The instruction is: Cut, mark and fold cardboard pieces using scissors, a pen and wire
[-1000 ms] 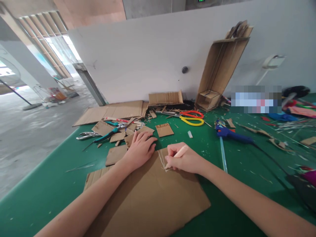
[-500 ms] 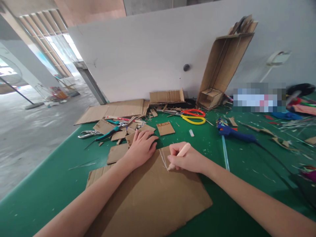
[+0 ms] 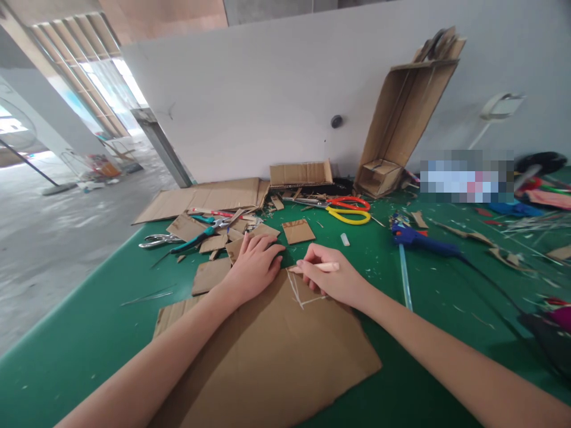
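Note:
A large brown cardboard sheet (image 3: 285, 356) lies flat on the green table in front of me. My left hand (image 3: 256, 258) rests on its far edge, fingers spread and holding nothing. My right hand (image 3: 328, 273) is closed around a pale peach marker (image 3: 329, 267), whose tip is at the sheet's far edge, just right of my left hand. White drawn lines (image 3: 297, 294) meet in a corner below the tip, and one runs right under my right hand. A small square cardboard piece (image 3: 298, 232) lies beyond the sheet.
Cardboard scraps (image 3: 212, 244), teal-handled pliers (image 3: 196, 238) and silver metal-handled scissors (image 3: 159, 241) lie to the left. Red-and-yellow scissors (image 3: 348, 211) are further back. A blue glue gun (image 3: 423, 241) with its cord lies right. A tall cardboard structure (image 3: 408, 113) leans against the white wall (image 3: 250, 107).
My right hand has moved the marker tip from the lines' lower corner up to the sheet's far edge. A white line running right from that corner now shows. My left hand stays put.

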Available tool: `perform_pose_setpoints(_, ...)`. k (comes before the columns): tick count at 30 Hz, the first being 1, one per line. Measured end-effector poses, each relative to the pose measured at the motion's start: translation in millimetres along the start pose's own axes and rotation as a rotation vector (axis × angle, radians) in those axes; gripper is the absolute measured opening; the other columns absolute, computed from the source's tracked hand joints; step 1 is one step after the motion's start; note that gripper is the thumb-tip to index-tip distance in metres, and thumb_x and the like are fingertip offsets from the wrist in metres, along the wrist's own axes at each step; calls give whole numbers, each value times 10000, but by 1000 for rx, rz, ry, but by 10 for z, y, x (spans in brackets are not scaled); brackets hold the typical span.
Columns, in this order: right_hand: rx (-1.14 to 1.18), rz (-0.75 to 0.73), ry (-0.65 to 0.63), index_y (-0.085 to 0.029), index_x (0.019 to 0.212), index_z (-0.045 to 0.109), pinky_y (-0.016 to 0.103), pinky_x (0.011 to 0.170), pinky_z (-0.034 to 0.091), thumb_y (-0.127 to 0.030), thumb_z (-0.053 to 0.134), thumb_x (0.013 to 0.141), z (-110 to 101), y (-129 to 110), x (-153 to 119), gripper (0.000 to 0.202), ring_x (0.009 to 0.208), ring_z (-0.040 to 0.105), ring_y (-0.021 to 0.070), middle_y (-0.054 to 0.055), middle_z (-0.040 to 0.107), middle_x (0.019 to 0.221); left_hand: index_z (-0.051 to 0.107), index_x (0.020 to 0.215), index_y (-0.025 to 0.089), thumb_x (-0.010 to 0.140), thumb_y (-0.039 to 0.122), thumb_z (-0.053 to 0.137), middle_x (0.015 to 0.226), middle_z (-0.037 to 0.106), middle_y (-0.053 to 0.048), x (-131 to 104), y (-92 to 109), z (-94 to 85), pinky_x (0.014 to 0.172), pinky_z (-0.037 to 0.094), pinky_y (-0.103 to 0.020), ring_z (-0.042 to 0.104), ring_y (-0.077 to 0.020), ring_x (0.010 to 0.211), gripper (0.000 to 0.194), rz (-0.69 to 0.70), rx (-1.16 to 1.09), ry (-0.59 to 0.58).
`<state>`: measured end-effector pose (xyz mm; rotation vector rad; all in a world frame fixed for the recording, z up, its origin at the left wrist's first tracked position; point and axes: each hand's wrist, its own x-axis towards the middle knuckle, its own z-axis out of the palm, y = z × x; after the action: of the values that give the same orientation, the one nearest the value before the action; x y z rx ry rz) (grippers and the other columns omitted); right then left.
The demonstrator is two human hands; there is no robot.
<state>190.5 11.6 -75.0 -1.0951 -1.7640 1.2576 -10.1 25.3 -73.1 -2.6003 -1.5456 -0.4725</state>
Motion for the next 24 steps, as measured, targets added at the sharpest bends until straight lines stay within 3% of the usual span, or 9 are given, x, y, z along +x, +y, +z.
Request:
perform_pose_setpoints(10, 2, -16, -27, -199, 692, 473, 139, 363, 324, -338, 530, 838, -21, -42, 17, 209, 430, 483, 64, -42, 559, 529, 593, 1111, 240, 902, 257, 396, 1262, 553, -57, 1, -12, 21, 1107, 144, -555, 428, -239, 1225, 287, 0, 0, 4)
perform_pose_setpoints(20, 45, 107, -264, -187, 528, 423, 146, 331, 320, -169, 548, 707, -164, -84, 24, 218, 327, 459, 54, -50, 555, 413, 604, 1102, 235, 905, 261, 397, 1249, 561, -68, 2, 11, -4, 1105, 132, -575, 432, -240, 1223, 287, -9, -10, 2)
perform_pose_setpoints(22, 162, 123, -213, -192, 537, 430, 155, 320, 303, -230, 575, 719, -149, -80, 20, 236, 326, 453, 60, -46, 557, 416, 601, 1108, 230, 905, 261, 397, 1249, 560, -76, 2, 10, -5, 1100, 133, -585, 435, -245, 1221, 290, -8, -14, -1)
perform_pose_setpoints(24, 352, 108, -66, -203, 577, 430, 162, 310, 256, -333, 583, 751, -144, -79, 29, 265, 318, 409, 58, -63, 518, 404, 601, 1108, 226, 902, 257, 402, 1244, 563, -82, 1, 10, -5, 1095, 143, -593, 436, -251, 1221, 288, -11, -16, 0)
